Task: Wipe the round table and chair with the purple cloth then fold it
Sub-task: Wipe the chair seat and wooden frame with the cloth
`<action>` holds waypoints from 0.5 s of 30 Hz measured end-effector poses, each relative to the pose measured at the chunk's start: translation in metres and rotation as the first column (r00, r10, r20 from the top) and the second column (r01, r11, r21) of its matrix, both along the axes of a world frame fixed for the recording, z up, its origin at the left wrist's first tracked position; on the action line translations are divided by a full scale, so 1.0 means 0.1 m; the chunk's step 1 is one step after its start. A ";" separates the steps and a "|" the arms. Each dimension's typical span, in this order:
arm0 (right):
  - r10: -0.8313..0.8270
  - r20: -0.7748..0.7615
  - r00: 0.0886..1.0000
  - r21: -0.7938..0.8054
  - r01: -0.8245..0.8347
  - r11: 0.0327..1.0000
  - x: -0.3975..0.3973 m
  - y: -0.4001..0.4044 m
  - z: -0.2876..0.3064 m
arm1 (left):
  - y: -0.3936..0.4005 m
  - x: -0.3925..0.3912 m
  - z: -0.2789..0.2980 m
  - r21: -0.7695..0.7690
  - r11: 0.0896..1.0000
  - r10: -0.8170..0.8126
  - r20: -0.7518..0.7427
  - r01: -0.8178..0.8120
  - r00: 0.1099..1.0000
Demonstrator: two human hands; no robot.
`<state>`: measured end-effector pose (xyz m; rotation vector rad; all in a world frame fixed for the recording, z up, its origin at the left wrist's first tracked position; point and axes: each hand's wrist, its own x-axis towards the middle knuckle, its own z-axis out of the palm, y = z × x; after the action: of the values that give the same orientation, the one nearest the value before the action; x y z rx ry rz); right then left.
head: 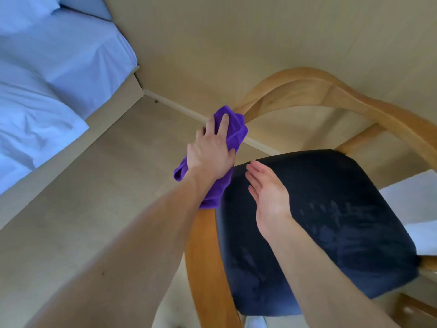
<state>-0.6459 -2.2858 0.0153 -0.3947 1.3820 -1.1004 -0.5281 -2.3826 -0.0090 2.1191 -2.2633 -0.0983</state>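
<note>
A wooden chair [307, 86] with a curved back rail and a dark blue padded seat [331, 221] fills the lower right. My left hand [209, 150] presses the purple cloth [236, 129] onto the chair's left armrest, fingers spread over the bunched fabric. Part of the cloth hangs down below my wrist beside the seat. My right hand [269, 197] hovers flat and open just over the seat's left edge, palm turned left, holding nothing. The round table is not in view.
A bed with white sheets [52, 74] takes up the upper left, on a beige base. A cream wall with a baseboard [179, 108] runs behind the chair. Something white [411, 197] shows at the right edge.
</note>
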 end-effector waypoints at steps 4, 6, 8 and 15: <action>-0.025 -0.036 0.999 -0.019 0.025 1.000 0.06 -0.11 -0.01 | 0.36 0.11 -0.03 -0.073 0.997 -0.032 -0.064 0.027 0.997; -0.071 -0.046 0.996 -0.023 0.070 0.997 0.13 -0.19 0.02 | 0.62 0.19 -0.07 -0.048 0.997 -0.059 -0.037 0.058 0.998; -0.123 -0.051 0.991 -0.032 0.121 0.992 0.24 -0.28 0.04 | 0.91 0.29 -0.11 -0.040 0.997 -0.072 -0.044 0.070 0.996; -0.415 -0.063 0.908 -0.012 0.415 0.910 0.49 -0.50 0.10 | 1.01 0.39 -0.19 0.035 0.991 -0.124 -0.187 0.132 0.975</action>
<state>-0.5965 -2.3358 0.0251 -0.1336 1.5667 -1.4430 -0.4887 -2.2813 -0.0275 1.8937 -2.3062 -0.3412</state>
